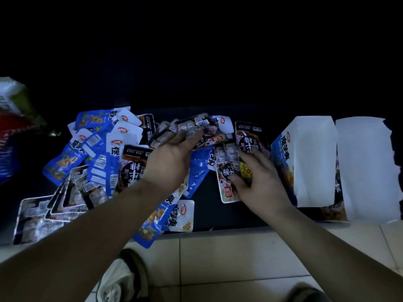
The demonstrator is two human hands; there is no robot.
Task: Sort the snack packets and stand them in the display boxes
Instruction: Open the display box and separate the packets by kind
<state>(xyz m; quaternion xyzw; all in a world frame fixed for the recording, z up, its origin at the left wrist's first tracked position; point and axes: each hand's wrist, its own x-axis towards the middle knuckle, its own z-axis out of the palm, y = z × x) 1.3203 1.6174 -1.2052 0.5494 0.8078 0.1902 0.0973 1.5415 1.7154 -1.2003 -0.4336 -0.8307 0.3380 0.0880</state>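
My left hand (172,158) grips a fanned bunch of dark snack packets (192,129) above the middle of the dark surface. My right hand (259,179) pinches a few more dark packets (229,159) over a white packet with a red label (226,188). Several blue packets (96,149) lie in a loose heap to the left, mixed with dark ones (133,168). A blue-and-white display box (305,160) stands just right of my right hand. A second box (364,168) stands beside it with its white flap up.
Clear-backed packets (41,216) lie at the near left edge of the dark surface (211,212). A blurred green, red and blue stack (13,118) sits at the far left. Pale floor tiles (229,258) and a shoe (122,277) show below. The background is dark.
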